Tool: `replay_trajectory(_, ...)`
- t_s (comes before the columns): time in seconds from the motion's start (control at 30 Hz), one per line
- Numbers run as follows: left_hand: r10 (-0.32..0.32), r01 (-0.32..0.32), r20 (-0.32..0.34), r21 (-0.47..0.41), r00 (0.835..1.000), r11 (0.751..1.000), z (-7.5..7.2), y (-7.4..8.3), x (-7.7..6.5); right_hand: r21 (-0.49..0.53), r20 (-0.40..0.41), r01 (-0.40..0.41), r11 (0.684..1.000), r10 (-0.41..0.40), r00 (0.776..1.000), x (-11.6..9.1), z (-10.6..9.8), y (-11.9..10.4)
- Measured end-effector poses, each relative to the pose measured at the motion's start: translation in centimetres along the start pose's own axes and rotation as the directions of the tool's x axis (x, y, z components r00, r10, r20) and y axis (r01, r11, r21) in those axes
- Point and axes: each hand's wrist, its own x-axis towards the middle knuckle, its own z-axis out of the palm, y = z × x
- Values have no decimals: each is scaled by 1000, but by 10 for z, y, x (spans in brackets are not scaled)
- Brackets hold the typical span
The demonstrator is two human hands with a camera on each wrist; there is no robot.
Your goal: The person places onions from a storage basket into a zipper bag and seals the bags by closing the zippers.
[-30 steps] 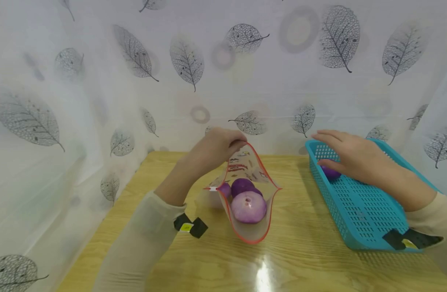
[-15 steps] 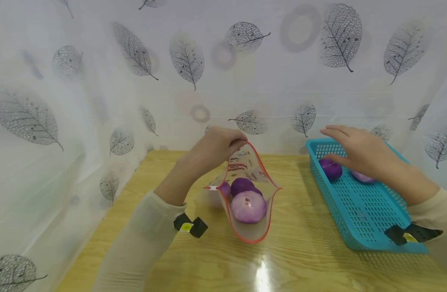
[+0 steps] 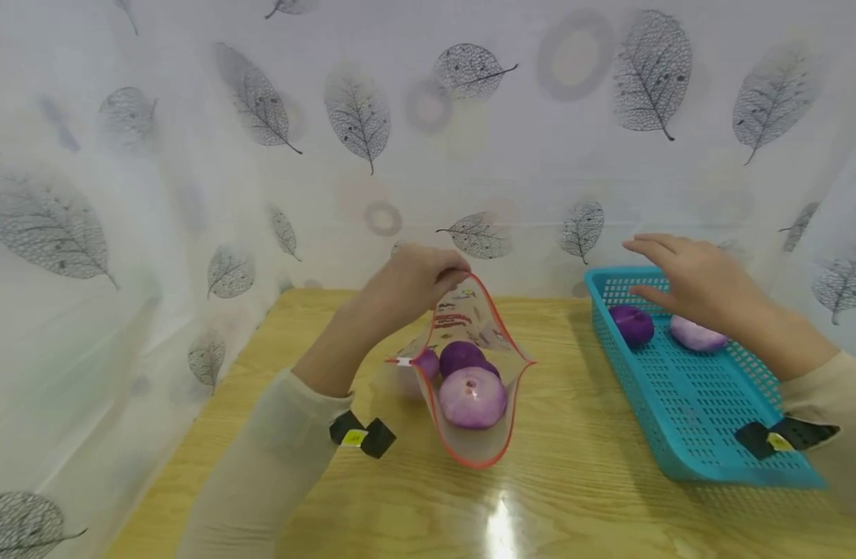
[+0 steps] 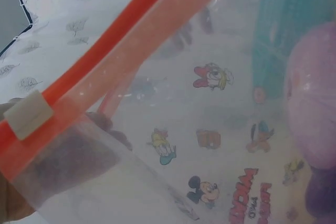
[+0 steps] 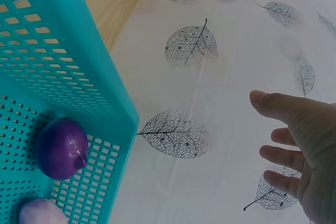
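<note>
My left hand (image 3: pixel 417 279) pinches the far rim of a clear slider zip bag (image 3: pixel 480 449) with a red-orange zip strip and cartoon print. The bag's mouth gapes upward. Inside lie a pale purple round vegetable (image 3: pixel 473 397) and dark purple ones (image 3: pixel 460 356) behind it. In the left wrist view, the white slider (image 4: pixel 29 115) sits at one end of the strip. My right hand (image 3: pixel 708 283) hovers, fingers extended and holding nothing, above the far end of a blue plastic basket (image 3: pixel 687 458). Below it in the basket rest a dark purple onion (image 3: pixel 632 325) and a pale purple vegetable (image 3: pixel 697 334).
Both bag and basket stand on a wood-grain table (image 3: pixel 372 505), the basket to the right. Behind the table hangs a whitish sheet (image 3: pixel 428 171) with a leaf print, which also runs along the left side.
My right hand has risen and shifted slightly right over the basket, uncovering the pale vegetable there. My left hand still holds the bag's rim, nearly unmoved.
</note>
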Motion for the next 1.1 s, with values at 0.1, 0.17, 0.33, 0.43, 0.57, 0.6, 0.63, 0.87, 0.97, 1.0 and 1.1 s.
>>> replay_trajectory(0.1,4,-3,-4,11,1000,1000,0,-1,-1,-1,15,-12,1000,12,1000,1,1,1)
replay_trajectory(0.17,4,-4,-7,18,1000,1000,0,-1,-1,-1,35,-33,999,34,999,2,1,1)
replay_trajectory(0.33,5,-5,-5,24,1000,1000,1,-1,-1,-2,57,-55,998,55,997,2,6,8)
replay_trajectory(0.43,5,-5,-1,20,1000,1000,1,-1,0,-10,72,-60,998,60,996,2,10,13)
replay_trajectory(0.57,4,-4,2,18,1000,1000,2,-2,1,-19,122,-91,996,93,988,1,13,18)
replay_trajectory(0.6,3,-3,2,16,1000,1000,2,-3,1,-22,139,-100,995,102,985,1,13,19)
replay_trajectory(0.63,2,-3,2,17,1000,1000,2,-3,1,-24,160,-111,994,114,981,1,13,19)
replay_trajectory(0.87,-1,1,2,16,1000,1000,1,-2,0,-43,287,-164,985,170,943,2,20,25)
replay_trajectory(0.97,0,0,2,14,1000,1000,1,-2,0,-39,335,-182,982,185,924,2,25,30)
replay_trajectory(1.0,1,-1,2,12,1000,1000,1,-2,0,-37,351,-189,981,190,917,2,27,31)
replay_trajectory(1.1,2,-2,5,6,1000,1000,1,-1,-1,-37,395,-208,977,206,896,2,32,36)
